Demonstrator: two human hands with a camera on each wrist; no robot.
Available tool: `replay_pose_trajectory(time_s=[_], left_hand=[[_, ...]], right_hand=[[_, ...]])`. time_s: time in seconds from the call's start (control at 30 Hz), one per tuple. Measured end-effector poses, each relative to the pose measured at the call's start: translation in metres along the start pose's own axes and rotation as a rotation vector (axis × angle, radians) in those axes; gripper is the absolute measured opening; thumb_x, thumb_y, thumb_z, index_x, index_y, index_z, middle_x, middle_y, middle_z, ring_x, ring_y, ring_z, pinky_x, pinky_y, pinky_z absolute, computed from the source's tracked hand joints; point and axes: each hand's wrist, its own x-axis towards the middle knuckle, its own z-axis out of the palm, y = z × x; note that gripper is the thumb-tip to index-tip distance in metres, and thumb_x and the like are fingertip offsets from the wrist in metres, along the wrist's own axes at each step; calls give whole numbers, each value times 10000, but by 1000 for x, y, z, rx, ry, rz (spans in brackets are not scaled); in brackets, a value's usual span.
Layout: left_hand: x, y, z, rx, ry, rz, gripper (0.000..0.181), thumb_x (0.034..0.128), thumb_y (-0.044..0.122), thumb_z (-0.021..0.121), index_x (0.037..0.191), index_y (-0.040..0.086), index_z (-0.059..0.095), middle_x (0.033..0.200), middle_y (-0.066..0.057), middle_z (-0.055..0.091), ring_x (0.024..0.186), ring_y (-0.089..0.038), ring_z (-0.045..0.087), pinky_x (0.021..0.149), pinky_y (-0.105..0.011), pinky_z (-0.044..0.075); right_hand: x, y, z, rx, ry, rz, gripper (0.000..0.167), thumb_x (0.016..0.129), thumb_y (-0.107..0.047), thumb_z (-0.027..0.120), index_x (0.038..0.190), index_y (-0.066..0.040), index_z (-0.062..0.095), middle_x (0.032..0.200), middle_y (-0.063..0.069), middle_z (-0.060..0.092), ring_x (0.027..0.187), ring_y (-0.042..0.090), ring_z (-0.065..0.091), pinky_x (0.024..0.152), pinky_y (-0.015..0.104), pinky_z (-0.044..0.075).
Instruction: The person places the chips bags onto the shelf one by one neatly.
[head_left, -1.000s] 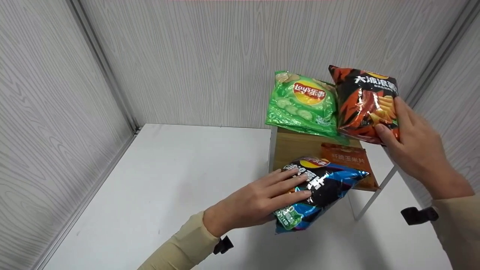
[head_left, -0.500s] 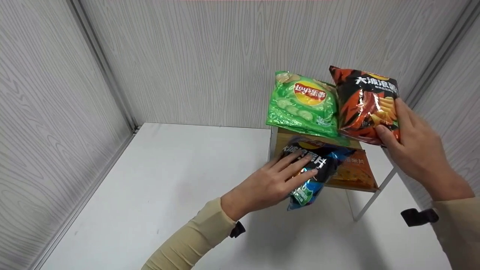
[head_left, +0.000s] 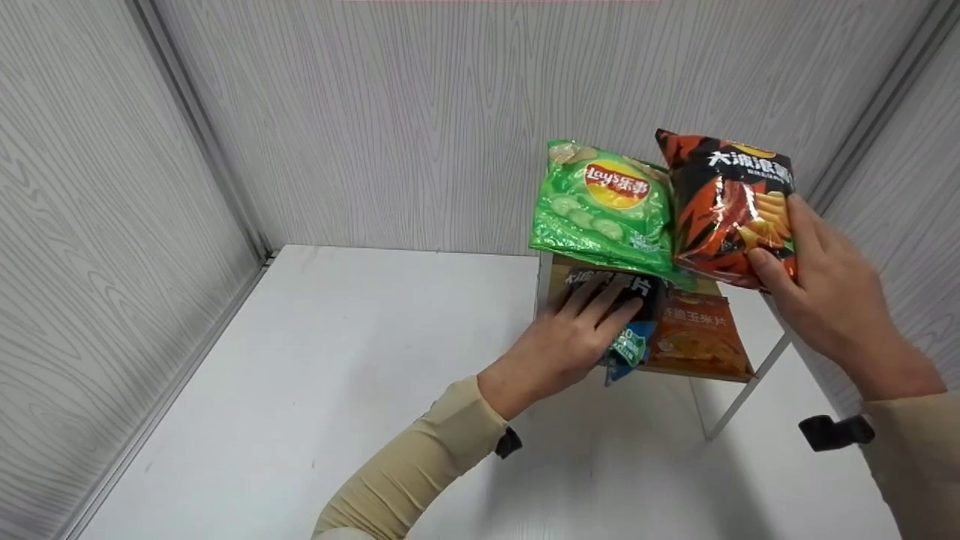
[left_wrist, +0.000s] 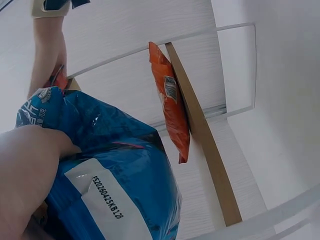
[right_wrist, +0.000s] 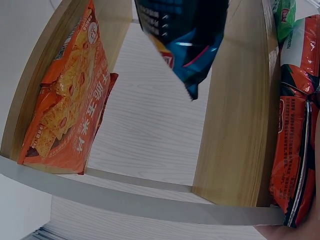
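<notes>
My left hand [head_left: 559, 349] grips a blue-and-black bag of chips [head_left: 628, 351], fingers spread on its top and thumb beneath. In the right wrist view, this chip bag [right_wrist: 185, 42] hangs between the two boards of a small rack, apart from the lower board [left_wrist: 207, 145]. An orange corn-chip bag [head_left: 697, 337] lies on that lower board, to the right. On the upper tier, my right hand [head_left: 829, 292] holds a red-and-black bag of chips [head_left: 724, 210] by its right side. Against that bag's left edge leans a green chip bag [head_left: 600, 214].
The rack's metal frame [head_left: 765, 356] stands on a white table [head_left: 337, 375]. Its upper board [right_wrist: 235, 115] roofs the space where the blue bag is. Grey wood-patterned panels [head_left: 405, 135] enclose the back and sides.
My left hand has moved forward and slightly right, taking the blue bag from in front of the rack to under the upper board. The right hand and its bag have barely moved.
</notes>
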Motion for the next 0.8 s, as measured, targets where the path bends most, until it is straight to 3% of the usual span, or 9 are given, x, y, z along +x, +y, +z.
replay_pose_trajectory(time_s=[0.23,0.47,0.63,0.8], left_hand=[[12,5,12,44,-11,-120,498,960,171,600,1445,152,488,1479,-105,487,1348,-305,508,1037,-452,506],[18,7,26,15,-166,-228,555,964,195,611,1485,150,425,1532,-141,403,1396,-338,450,1031,-478,505],[19,8,36,7,-194,-280,560,951,188,621,1475,141,429,1527,-154,427,1382,-352,468,993,-529,517],[21,11,39,-49,-259,-317,655,921,195,653,1510,134,374,1567,-165,362,1431,-379,393,1030,-584,471]], right_hand=[[-1,1,2,14,-26,5,756,1016,-505,382,1610,-203,25,1621,259,188,1392,585,243,998,784,210],[-1,0,3,25,-27,6,754,1015,-504,389,1610,-207,33,1621,257,191,1397,580,244,1004,781,211],[0,1,2,7,-12,4,757,1015,-516,386,1610,-195,46,1612,268,205,1388,584,258,1007,778,218],[2,1,1,-10,-12,12,770,1016,-536,364,1609,-174,32,1605,294,190,1393,593,240,1035,776,200]])
